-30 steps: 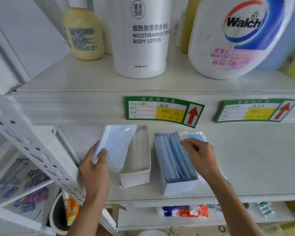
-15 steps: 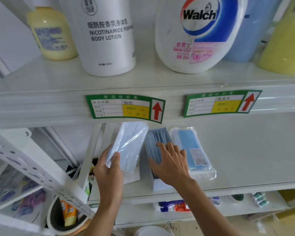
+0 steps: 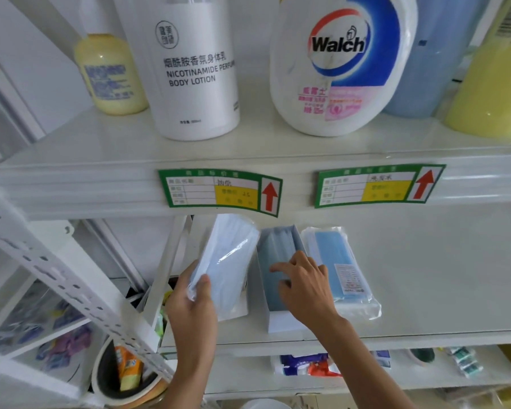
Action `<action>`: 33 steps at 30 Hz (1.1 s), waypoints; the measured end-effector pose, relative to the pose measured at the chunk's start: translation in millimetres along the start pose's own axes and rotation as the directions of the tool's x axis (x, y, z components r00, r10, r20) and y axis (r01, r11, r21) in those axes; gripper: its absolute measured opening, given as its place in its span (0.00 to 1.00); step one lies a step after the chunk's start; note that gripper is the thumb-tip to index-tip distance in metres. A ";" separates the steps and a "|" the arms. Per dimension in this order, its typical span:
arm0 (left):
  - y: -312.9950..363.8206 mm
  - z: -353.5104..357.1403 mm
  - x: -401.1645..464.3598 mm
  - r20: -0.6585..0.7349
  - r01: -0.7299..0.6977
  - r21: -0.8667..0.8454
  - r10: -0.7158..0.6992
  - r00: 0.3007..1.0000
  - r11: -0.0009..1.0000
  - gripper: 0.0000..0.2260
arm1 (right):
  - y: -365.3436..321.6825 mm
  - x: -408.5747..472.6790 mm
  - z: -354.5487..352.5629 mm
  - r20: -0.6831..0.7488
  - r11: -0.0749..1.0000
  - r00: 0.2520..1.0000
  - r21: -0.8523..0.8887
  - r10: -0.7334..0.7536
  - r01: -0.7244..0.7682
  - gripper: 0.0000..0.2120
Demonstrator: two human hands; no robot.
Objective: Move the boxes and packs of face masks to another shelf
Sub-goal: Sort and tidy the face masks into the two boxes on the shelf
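Note:
On the middle shelf (image 3: 425, 276) my left hand (image 3: 194, 308) grips a clear plastic pack of pale blue masks (image 3: 227, 258), held tilted over a white box that it mostly hides. My right hand (image 3: 304, 287) rests on the blue masks inside an open white box (image 3: 278, 290), fingers spread and bent over its contents. Just right of that box, a sealed pack of blue masks (image 3: 340, 267) with a printed label lies flat on the shelf.
The shelf above carries a yellow bottle (image 3: 109, 75), a white body lotion bottle (image 3: 189, 69), a Walch jug (image 3: 340, 63) and more bottles at right. Two green price tags (image 3: 219, 191) sit on its front edge. A perforated white upright (image 3: 56, 276) runs at left; small goods lie below.
My right hand let go of the sealed pack, which now lies right of the open box, and came to rest on the box's masks. The camera view shifted right.

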State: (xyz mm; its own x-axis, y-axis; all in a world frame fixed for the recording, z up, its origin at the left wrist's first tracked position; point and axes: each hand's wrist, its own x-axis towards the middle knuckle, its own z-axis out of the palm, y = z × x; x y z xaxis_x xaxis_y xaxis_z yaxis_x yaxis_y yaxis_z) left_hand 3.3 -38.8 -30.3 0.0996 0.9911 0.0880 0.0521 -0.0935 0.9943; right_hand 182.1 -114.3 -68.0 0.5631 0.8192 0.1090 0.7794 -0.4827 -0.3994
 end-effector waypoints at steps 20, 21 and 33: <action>31.8 86.6 -11.4 0.512 -0.532 0.596 0.226 0.829 0.601 0.18 | 2.6 -4.4 -3.5 -0.062 0.998 0.998 0.070 0.014 -0.010 0.07; 23.0 87.9 -17.3 0.531 -0.528 0.567 0.210 0.821 0.633 0.21 | 6.0 -5.1 -4.2 -0.051 0.994 0.999 0.105 -0.017 0.023 0.05; -22.0 53.5 -20.4 0.753 -0.727 0.339 0.291 0.590 0.597 0.33 | 19.0 -16.7 -11.4 -0.144 0.823 0.988 0.555 -0.053 0.125 0.12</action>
State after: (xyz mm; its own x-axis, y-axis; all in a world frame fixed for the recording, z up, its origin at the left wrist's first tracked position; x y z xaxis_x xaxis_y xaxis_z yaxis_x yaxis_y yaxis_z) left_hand 53.3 -62.1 -57.2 0.8222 0.4866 0.2955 0.2953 -0.8083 0.5093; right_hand 190.6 -140.7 -67.1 0.5549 0.7902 0.2601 0.5594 -0.1230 -0.8197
